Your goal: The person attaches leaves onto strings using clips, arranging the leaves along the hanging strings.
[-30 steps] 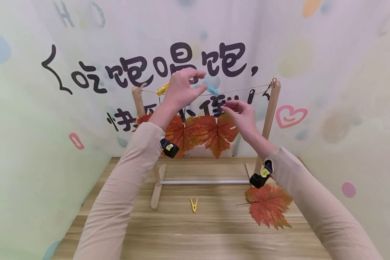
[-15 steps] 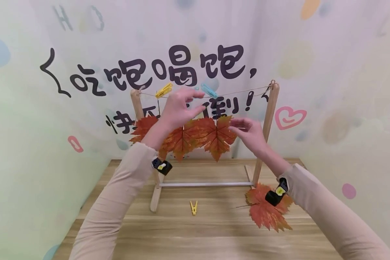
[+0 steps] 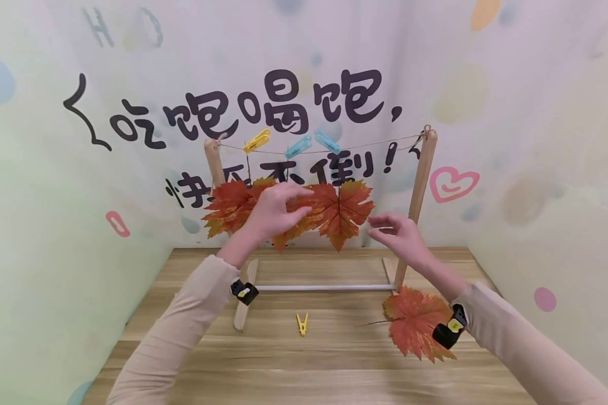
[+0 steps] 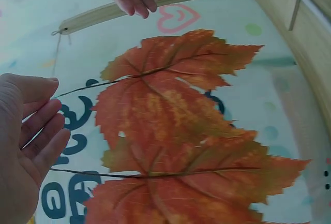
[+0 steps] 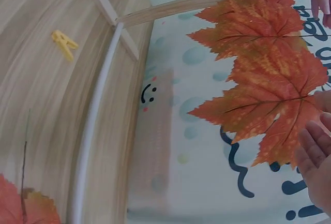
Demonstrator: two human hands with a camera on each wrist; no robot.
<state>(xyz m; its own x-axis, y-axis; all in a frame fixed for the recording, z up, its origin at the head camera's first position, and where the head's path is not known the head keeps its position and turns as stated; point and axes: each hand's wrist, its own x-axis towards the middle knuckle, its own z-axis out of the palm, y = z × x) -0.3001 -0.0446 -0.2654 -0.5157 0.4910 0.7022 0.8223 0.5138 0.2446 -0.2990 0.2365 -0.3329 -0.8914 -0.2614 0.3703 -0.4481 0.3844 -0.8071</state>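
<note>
Three orange-red artificial maple leaves hang by their stems from a string (image 3: 375, 144). A yellow clothespin (image 3: 256, 140) and two blue clothespins, a left one (image 3: 298, 147) and a right one (image 3: 327, 142), sit along it. My left hand (image 3: 276, 211) is in front of the middle leaf (image 3: 304, 216), fingers loosely bent, holding nothing. Beside the edge of the right leaf (image 3: 340, 214) is my right hand (image 3: 400, 237), also holding nothing, its fingers relaxed. The left leaf (image 3: 228, 205) is partly covered by the others. In the left wrist view, my left hand (image 4: 31, 136) is near the leaf stems.
A wooden stand with a left post (image 3: 214, 163), a right post (image 3: 422, 174) and a white bottom rod (image 3: 324, 287) carries the string. On the table (image 3: 263, 360) lie another yellow clothespin (image 3: 302, 324) and a loose maple leaf (image 3: 415, 320), partly under the right wrist camera (image 3: 448, 332).
Both hands have come down from the string to the height of the leaves, the right one also moving right. The left blue clothespin, hidden before, now shows. The hanging leaves stay in place.
</note>
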